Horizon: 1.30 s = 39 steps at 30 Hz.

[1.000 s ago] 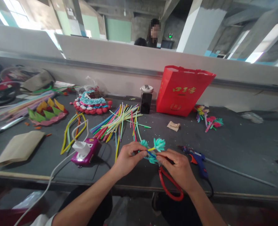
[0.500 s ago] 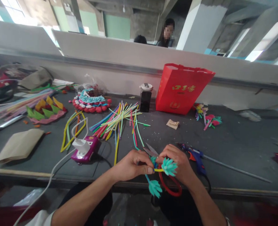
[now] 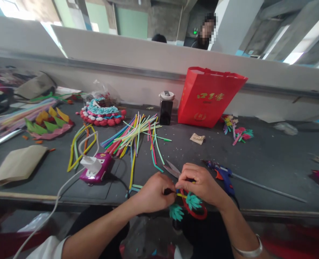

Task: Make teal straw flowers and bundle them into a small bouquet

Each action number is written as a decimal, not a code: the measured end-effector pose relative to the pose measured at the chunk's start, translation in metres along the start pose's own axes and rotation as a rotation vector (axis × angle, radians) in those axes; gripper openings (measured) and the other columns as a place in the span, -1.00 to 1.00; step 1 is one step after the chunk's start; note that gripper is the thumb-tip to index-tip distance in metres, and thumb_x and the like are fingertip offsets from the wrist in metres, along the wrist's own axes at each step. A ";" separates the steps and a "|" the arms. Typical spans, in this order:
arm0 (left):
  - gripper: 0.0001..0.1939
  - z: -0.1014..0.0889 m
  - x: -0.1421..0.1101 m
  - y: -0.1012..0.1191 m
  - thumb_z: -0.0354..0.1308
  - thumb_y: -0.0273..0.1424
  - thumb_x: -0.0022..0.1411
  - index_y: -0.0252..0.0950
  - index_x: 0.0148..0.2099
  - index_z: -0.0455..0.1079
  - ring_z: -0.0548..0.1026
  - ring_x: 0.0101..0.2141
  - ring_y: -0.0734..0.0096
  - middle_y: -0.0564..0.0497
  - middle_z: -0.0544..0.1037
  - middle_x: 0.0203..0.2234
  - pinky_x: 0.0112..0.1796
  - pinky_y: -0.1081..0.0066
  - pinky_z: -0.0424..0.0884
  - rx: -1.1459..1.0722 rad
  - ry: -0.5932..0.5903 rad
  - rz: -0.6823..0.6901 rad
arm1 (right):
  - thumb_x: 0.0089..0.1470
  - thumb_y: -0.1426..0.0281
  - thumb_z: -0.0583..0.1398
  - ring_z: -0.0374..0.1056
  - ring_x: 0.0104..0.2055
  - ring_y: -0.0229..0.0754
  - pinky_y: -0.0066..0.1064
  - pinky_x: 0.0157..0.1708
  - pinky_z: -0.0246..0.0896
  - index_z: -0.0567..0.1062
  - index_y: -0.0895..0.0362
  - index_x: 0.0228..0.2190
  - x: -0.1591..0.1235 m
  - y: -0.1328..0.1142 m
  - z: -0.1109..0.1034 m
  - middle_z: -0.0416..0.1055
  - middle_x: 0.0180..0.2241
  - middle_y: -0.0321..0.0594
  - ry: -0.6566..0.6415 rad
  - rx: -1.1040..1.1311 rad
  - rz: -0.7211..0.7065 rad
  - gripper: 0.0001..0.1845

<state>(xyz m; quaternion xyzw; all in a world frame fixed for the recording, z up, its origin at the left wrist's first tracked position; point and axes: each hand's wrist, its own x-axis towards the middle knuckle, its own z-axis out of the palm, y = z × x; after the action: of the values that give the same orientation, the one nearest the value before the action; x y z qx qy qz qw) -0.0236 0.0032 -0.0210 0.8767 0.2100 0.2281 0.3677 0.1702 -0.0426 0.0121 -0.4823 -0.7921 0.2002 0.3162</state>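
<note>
My left hand (image 3: 154,191) pinches the stems of a small bunch of teal paper flowers (image 3: 185,205) at the table's near edge. The flower heads hang just below my fingers. My right hand (image 3: 199,182) is closed around the red-handled scissors (image 3: 187,201), whose steel blades (image 3: 171,168) point up and to the left, close to the stems. Both hands touch each other over the front edge of the dark table (image 3: 269,162).
A fan of coloured straws (image 3: 133,136) lies behind my hands. A blue glue gun (image 3: 222,174) sits to the right, a purple power strip (image 3: 96,169) to the left. Farther back stand a red bag (image 3: 209,96), a dark bottle (image 3: 166,109) and a flower cake (image 3: 102,114). A person stands beyond the partition.
My right hand took up the scissors from the table. Both hands drew back toward the table's near edge, and the flower heads swung down below my fingers.
</note>
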 end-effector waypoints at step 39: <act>-0.89 -0.011 -0.005 0.001 0.24 -0.42 -0.02 -0.37 -0.43 0.53 0.21 -0.59 0.61 0.16 0.34 -0.66 -0.56 0.58 0.13 -0.598 -0.400 -0.413 | 0.22 0.16 0.18 0.29 -0.38 -0.27 -0.45 -0.34 0.17 0.53 0.15 -0.48 0.001 0.003 0.000 0.33 -0.48 -0.31 -0.195 0.182 -0.020 -0.63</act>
<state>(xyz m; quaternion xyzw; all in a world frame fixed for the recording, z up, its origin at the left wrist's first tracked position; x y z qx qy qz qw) -0.0339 0.0060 -0.0146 0.6976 0.2305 0.0257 0.6779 0.1717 -0.0403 0.0111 -0.4219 -0.8023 0.3141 0.2823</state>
